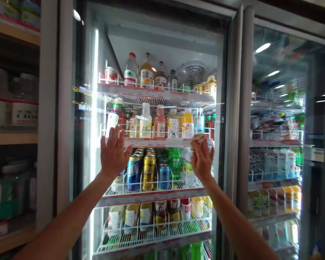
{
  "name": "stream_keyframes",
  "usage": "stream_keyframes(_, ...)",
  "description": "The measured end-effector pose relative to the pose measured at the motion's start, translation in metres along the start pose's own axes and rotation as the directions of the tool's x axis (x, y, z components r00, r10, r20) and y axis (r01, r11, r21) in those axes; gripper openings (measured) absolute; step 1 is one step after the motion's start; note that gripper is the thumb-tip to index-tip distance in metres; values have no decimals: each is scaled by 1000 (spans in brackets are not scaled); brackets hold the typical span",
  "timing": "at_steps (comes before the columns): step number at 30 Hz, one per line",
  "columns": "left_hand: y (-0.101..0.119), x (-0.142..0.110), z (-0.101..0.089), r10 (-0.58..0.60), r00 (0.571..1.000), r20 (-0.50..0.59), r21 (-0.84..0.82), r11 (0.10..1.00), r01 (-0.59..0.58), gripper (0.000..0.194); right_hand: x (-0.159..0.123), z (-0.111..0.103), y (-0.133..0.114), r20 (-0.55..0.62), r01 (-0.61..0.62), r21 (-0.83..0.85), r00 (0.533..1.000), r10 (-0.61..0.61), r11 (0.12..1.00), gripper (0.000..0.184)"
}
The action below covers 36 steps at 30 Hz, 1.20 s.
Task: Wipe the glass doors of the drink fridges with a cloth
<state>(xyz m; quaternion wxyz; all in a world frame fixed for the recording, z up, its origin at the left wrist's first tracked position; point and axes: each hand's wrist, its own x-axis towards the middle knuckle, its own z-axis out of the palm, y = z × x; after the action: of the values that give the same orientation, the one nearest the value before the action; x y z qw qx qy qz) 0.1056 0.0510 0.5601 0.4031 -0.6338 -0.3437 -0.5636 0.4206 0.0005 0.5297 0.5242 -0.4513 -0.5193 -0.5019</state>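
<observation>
My left hand (114, 153) lies flat on the glass door (162, 47) of a drinks fridge, fingers stretched upward and open. My right hand (202, 159) is raised against the same glass further right, fingers curled round a small pale object (199, 136) that I cannot identify. Behind the glass between my hands stand blue and gold cans (148, 169) and a green bottle (174, 162) on a white wire shelf. Juice and tea bottles (159, 122) fill the shelf above.
More bottles (147, 74) and a round fan (192, 74) sit at the fridge's top. A second glass-door fridge (278, 144) with cartons stands to the right. Wooden shelves (13, 137) with jars and boxes are on the left.
</observation>
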Motion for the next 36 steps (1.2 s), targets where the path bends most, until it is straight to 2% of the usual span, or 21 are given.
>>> stream_keyframes(2, 11, -29, 1, 8, 1000, 22, -8, 1000, -8, 65, -2, 0, 21, -92, -204, -28, 975, 201, 978, 47)
stream_keyframes(4, 22, -52, 4, -8, 1000, 18, -13, 1000, 8, 68, -6, 3, 21, -139, -300, -15, 945, 295, 954, 48)
stream_keyframes(6, 29, -64, 7, -26, 1000, 2, -16, 1000, 26, 69, -16, 7, -2, -89, -199, 15, 976, 199, 980, 48)
stream_keyframes(8, 31, -66, 10, -25, 999, -21, -16, 1000, 25, 68, -30, 8, -27, 6, 24, 60, 1000, -25, 998, 47)
stream_keyframes(10, 29, -64, 11, -17, 999, -40, -15, 1000, 16, 66, -41, 5, -31, 64, 162, 85, 984, -168, 983, 46)
stream_keyframes(11, 29, -63, 11, -16, 999, -49, -13, 1000, 15, 66, -45, 3, -23, 50, 153, 67, 986, -156, 986, 45)
stream_keyframes(13, 28, -62, 12, -18, 998, -56, -2, 1000, 18, 66, -48, -1, 5, -39, -24, -3, 999, 24, 1000, 46)
stream_keyframes(15, 28, -62, 13, -18, 998, -54, 10, 1000, 19, 67, -48, -3, 28, -132, -248, -41, 962, 240, 968, 48)
stream_keyframes(16, 29, -63, 13, -19, 999, -51, 14, 1000, 19, 67, -49, -2, 31, -155, -311, -41, 941, 301, 950, 50)
stream_keyframes(17, 29, -63, 13, -20, 999, -49, 16, 1000, 21, 68, -50, 0, 26, -151, -320, -32, 938, 312, 947, 50)
stream_keyframes(18, 29, -64, 12, -21, 999, -47, 15, 1000, 21, 68, -53, 2, 15, -121, -272, -17, 956, 268, 962, 50)
stream_keyframes(20, 29, -64, 12, -20, 999, -48, 10, 1000, 21, 68, -61, 4, -18, -13, -69, 34, 998, 70, 997, 49)
stream_keyframes(22, 29, -64, 11, -15, 999, -52, 4, 1000, 15, 68, -69, 4, -41, 89, 116, 99, 988, -125, 988, 48)
stream_keyframes(23, 29, -63, 11, -8, 998, -55, 0, 1000, 9, 67, -72, 3, -44, 114, 155, 111, 979, -168, 982, 48)
stream_keyframes(25, 29, -63, 10, 2, 998, -57, 3, 1000, -2, 67, -77, -1, -30, 77, 126, 67, 988, -131, 990, 47)
stream_keyframes(27, 29, -63, 10, 4, 998, -56, 16, 1000, -4, 68, -80, -4, -3, -29, -29, -14, 999, 28, 1000, 48)
stream_keyframes(28, 29, -64, 11, 2, 999, -53, 26, 1000, -1, 68, -81, -3, 7, -79, -117, -37, 990, 114, 992, 49)
stream_keyframes(30, 29, -64, 11, -4, 999, -47, 38, 999, 6, 68, -84, 0, 12, -120, -214, -34, 971, 208, 976, 51)
stream_keyframes(31, 29, -64, 11, -6, 999, -46, 39, 999, 8, 68, -86, 3, 5, -101, -194, -16, 976, 191, 981, 52)
stream_keyframes(33, 29, -65, 11, -7, 999, -43, 33, 999, 9, 68, -90, 8, -19, -41, -58, 34, 997, 59, 998, 55)
stream_keyframes(36, 29, -64, 11, -1, 999, -44, 28, 1000, 2, 68, -87, 11, -44, -5, 86, 60, 996, -86, 994, 58)
